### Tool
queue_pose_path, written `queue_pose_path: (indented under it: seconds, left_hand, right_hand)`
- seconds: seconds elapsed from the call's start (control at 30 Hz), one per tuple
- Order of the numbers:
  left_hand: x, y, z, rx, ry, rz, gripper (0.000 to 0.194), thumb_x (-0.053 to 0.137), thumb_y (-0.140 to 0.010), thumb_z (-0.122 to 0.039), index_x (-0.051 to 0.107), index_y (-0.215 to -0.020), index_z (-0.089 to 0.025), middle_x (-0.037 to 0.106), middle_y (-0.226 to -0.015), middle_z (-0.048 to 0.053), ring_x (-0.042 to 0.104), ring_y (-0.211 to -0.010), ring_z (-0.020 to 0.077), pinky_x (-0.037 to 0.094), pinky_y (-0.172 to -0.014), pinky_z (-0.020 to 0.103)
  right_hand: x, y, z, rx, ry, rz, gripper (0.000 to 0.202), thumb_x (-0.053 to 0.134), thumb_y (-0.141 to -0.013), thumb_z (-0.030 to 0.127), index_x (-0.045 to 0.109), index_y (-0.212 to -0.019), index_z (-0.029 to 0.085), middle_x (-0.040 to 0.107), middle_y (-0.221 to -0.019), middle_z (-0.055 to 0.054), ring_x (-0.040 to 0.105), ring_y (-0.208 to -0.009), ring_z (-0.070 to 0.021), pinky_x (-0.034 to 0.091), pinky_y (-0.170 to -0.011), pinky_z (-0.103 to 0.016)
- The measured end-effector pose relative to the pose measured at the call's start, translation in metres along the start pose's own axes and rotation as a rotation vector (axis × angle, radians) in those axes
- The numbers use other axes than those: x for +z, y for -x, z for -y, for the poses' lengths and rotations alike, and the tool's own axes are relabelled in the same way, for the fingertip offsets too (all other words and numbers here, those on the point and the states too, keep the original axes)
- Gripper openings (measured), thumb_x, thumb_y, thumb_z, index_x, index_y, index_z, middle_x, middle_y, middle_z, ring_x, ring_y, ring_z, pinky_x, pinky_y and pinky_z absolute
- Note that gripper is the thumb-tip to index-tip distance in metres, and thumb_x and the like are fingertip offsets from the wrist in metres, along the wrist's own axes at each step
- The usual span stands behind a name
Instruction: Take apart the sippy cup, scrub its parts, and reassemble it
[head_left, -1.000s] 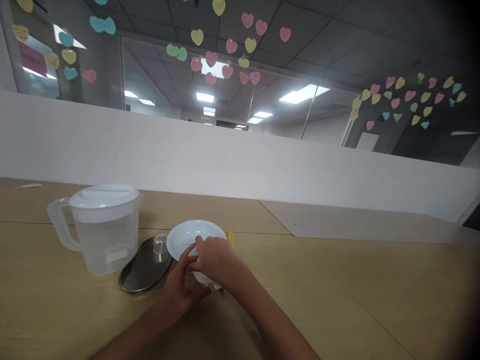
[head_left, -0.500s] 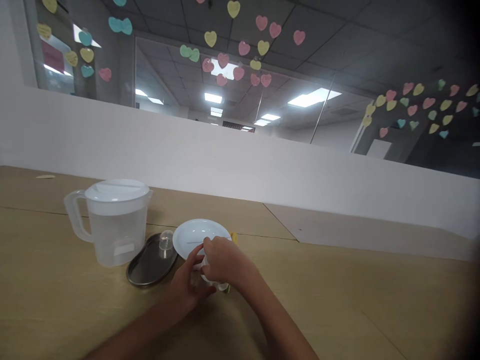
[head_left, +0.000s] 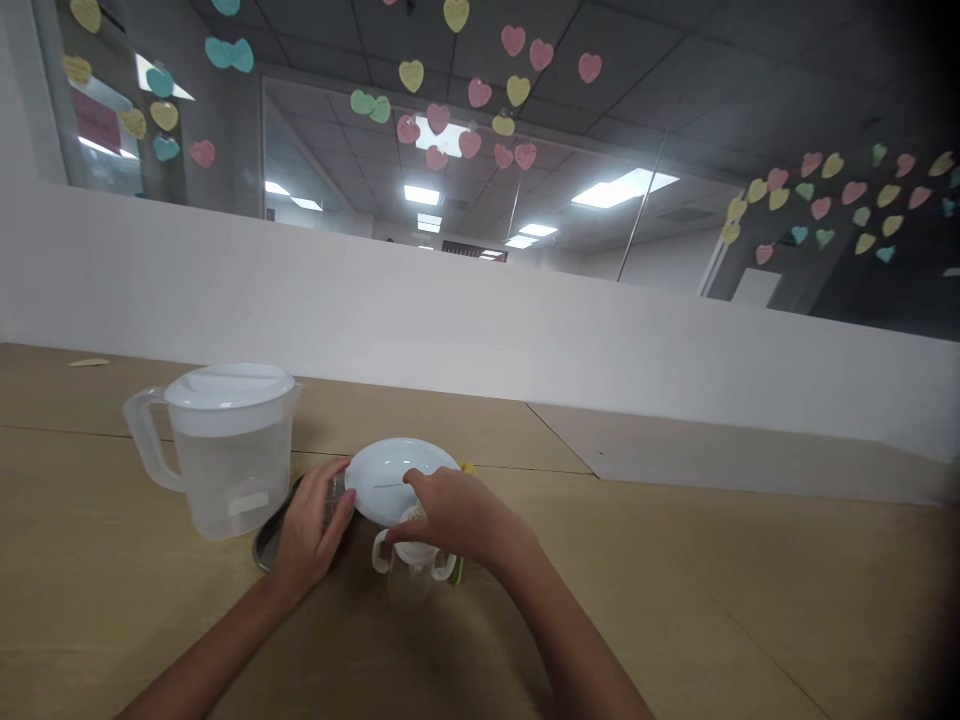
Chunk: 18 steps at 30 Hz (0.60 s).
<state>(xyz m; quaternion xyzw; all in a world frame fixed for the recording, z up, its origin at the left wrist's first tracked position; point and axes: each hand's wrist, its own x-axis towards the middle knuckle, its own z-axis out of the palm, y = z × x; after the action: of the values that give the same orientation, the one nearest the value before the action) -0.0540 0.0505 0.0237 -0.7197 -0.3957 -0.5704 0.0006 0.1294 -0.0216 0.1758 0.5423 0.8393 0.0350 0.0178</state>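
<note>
Over the dark metal tray [head_left: 268, 545], my left hand [head_left: 311, 520] has its thumb and fingers apart around a small clear cup [head_left: 334, 492], whose contact with the hand is unclear. My right hand [head_left: 457, 515] reaches over a clear two-handled cup [head_left: 411, 580] with a white top, fingers spread around that top. Whether it grips the top cannot be made out. Just behind the two-handled cup lies a white oval dish [head_left: 390, 465] with a thin line across it. Something yellow and green shows partly behind my right hand.
At the left stands a clear pitcher [head_left: 236, 465] with a white lid and a handle. A low white wall [head_left: 450, 330] runs along the back of the wooden table [head_left: 675, 590], with glass above it bearing heart-shaped notes.
My left hand has moved left from the two-handled cup to the small cup on the tray. The fingers of my right hand have spread, and the two-handled cup shows more.
</note>
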Motion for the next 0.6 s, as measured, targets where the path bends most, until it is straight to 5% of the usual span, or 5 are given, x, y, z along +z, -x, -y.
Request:
queue_pose_path:
  seconds: [0.23, 0.6]
  left_hand:
    - [0.005, -0.006, 0.031, -0.072, -0.34, 0.183, 0.056, 0.033, -0.091, -0.041, 0.028, -0.137, -0.01, 0.047, -0.132, 0.018, 0.045, -0.121, 0.0312, 0.039, -0.097, 0.047]
    - [0.003, -0.001, 0.031, -0.066, -0.625, 0.348, 0.039, 0.039, -0.087, -0.022, 0.046, -0.125, -0.012, 0.055, -0.114, 0.015, 0.055, -0.102, 0.0271, 0.044, -0.086, 0.04]
  right_hand:
    - [-0.007, 0.007, -0.005, -0.002, -0.027, -0.002, 0.056, 0.048, -0.085, 0.059, 0.056, -0.115, 0.012, 0.066, -0.093, -0.014, 0.062, -0.084, -0.0271, 0.042, -0.063, -0.03]
    - [-0.008, 0.01, -0.01, -0.031, -0.063, -0.018, 0.057, 0.047, -0.086, 0.059, 0.056, -0.119, 0.013, 0.066, -0.098, -0.015, 0.062, -0.086, -0.0282, 0.042, -0.065, -0.031]
